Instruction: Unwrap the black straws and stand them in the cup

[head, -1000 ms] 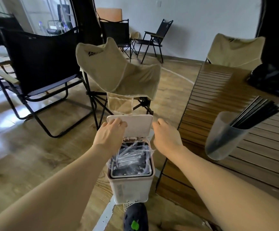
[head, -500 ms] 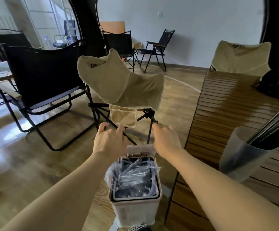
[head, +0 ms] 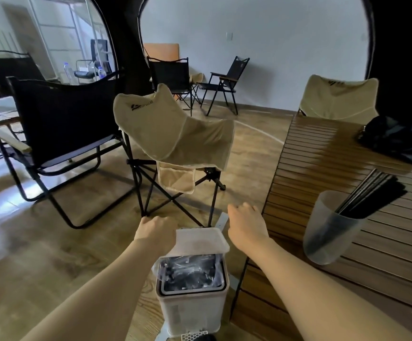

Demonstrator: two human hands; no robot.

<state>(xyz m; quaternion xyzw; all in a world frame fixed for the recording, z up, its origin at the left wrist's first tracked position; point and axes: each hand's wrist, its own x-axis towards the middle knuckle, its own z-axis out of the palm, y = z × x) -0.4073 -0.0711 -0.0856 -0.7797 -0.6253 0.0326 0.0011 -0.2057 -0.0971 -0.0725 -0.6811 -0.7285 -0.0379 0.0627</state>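
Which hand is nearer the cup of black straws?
Right. The right hand hovers at the table edge, left of the cup; the left hand is farther off, by the bin lid.

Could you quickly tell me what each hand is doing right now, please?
Left hand: at the edge of the bin lid, fingers hidden; grip cannot be told.
Right hand: loosely curled, holding nothing; open.

Hands, two: left hand (head: 154,232), right hand (head: 245,227). Cup (head: 328,239), one. Black straws (head: 372,195) in it, one bundle, individual count not readable. Bin (head: 192,308), one. Beige chairs, two: near beige chair (head: 175,134), far beige chair (head: 337,99). Black chairs (head: 59,124), three: one at left, two by the back wall. Slatted table (head: 323,153), one. Black bag (head: 392,136), one
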